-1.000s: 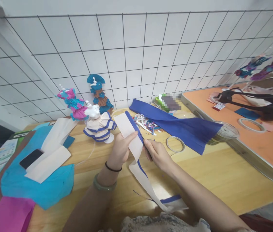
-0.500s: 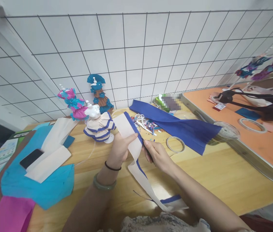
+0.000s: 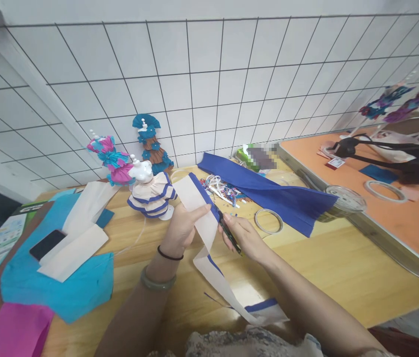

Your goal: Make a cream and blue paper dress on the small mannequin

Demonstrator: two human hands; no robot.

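Since the right hand (image 3: 245,237) partly hides it, the black tool (image 3: 232,236) seems slender.

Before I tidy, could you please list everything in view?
Wall: one, white, back
Wooden table: one, tan, centre
Second table: one, orange, right
Strip: one, cream edged blue, centre
Tool: one, black, centre
Figures: about five, multicoloured, left and right
Long sheet: one, blue, centre right
Scraps: uncounted, mixed, beside long sheet
Rings: at least two, pale, both tables
Container: one, clear, right
Packet: one, green, back
Phone: one, black, left
Papers: at least two, cream, left
Wide sheet: one, turquoise, left
Front sheet: one, magenta, left
Strapped item: one, black, second table
Bracelets: two, black and green, centre
Left hand: one, on strip
Right hand: one, on tool
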